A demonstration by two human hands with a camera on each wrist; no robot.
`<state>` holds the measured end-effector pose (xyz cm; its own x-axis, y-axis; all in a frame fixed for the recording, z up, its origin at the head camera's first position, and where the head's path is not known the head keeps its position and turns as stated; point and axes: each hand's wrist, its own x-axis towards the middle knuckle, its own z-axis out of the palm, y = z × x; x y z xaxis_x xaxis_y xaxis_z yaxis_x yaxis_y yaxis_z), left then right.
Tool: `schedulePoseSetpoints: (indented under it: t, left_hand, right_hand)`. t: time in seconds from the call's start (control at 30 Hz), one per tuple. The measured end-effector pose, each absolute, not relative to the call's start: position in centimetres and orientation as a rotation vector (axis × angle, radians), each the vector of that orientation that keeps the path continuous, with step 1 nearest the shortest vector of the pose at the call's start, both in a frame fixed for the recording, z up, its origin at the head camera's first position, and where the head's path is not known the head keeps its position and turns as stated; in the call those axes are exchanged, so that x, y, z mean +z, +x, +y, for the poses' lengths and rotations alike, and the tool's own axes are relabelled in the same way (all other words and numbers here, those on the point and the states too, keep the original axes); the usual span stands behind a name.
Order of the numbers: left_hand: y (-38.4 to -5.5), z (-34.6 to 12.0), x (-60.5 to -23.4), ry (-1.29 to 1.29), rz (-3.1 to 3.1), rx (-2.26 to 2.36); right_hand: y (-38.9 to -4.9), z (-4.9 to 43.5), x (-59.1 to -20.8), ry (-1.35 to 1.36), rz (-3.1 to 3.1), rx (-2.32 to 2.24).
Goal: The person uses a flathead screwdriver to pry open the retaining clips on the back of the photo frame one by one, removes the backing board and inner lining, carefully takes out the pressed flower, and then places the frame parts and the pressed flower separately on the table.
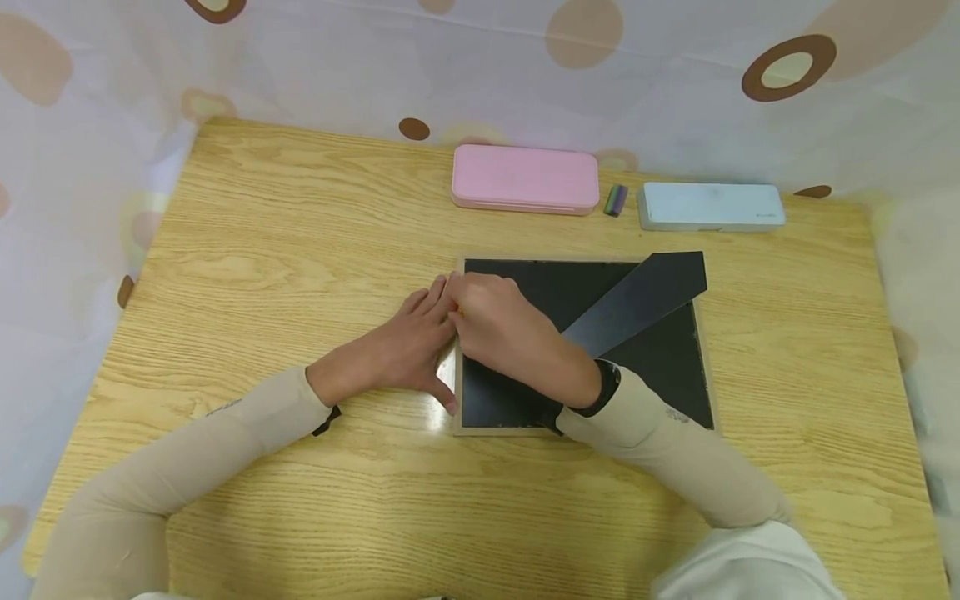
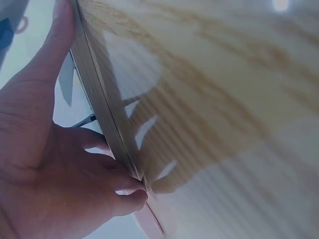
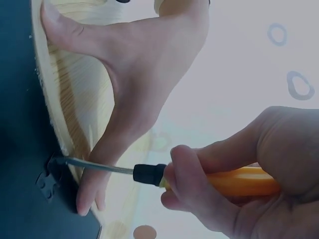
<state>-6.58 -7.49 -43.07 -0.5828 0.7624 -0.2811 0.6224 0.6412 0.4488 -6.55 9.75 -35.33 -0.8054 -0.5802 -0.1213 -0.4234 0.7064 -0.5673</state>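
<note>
A picture frame [image 1: 495, 408] lies face down on the table, its back black and its rim light wood. A black stand leg [image 1: 645, 296] slants across it. My right hand [image 1: 510, 329] grips the orange handle of a screwdriver [image 3: 244, 183] over the frame's left side. In the right wrist view, the screwdriver's tip meets a small black metal clip [image 3: 48, 185] near the rim. My left hand [image 1: 408, 346] rests along the left rim, thumb and fingers spread and touching it. The left wrist view shows the wooden edge [image 2: 102, 102] against those fingers.
A pink case [image 1: 525, 177] lies at the back of the wooden table [image 1: 300, 208]. Right of it are a small striped block [image 1: 616, 200] and a pale blue case [image 1: 712, 206]. A spotted cloth [image 1: 487, 67] hangs behind.
</note>
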Motion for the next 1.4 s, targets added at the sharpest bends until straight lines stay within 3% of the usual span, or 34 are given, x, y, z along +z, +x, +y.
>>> schedulePoseSetpoints:
  t: [0.83,1.4]
  left_hand:
    - [-6.7,-7.5,-43.1,0.996,2.399,0.483]
    - [-6.7,-7.5,-43.4,1.047,2.432,0.403]
  right_hand:
    - [-5.6,6.7,-35.5,-1.063,2.686,-0.499]
    - [-6.9,11.7,-36.0,-0.731,2.595,-0.876]
